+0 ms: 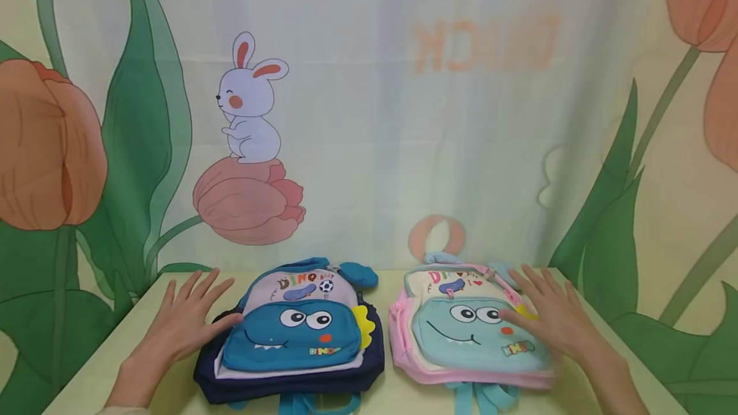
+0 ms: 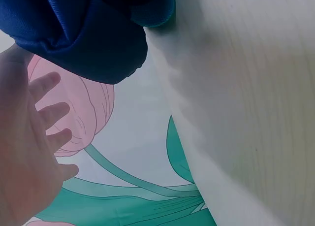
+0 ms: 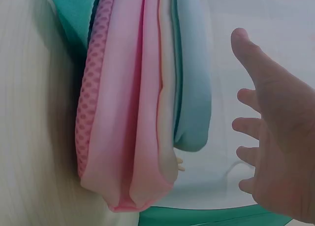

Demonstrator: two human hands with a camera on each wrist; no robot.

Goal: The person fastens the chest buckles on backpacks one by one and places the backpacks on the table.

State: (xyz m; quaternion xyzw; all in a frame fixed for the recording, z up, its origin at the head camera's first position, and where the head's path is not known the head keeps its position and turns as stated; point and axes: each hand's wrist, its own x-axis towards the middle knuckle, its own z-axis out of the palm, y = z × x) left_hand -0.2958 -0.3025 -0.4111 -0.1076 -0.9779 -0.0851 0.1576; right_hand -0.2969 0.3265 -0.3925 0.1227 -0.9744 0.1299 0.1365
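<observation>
Head view, backpacks (image 1: 294, 335) (image 1: 478, 335) apart, hands (image 1: 187, 314) (image 1: 552, 316) near outer edges

A narrow lane of tabletop (image 1: 403, 396) ran between the blue backpack (image 1: 296, 338) and pink backpack (image 1: 475, 341), which blocked sideways passage; above them lay open air; a curtain (image 1: 369, 146) walled off the back.

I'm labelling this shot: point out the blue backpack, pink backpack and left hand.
Blue backpack (image 1: 293, 338), head view, on its front pocket.
Pink backpack (image 1: 471, 330), head view, on its mint front pocket.
Left hand (image 1: 188, 316), head view, on its back.
</observation>
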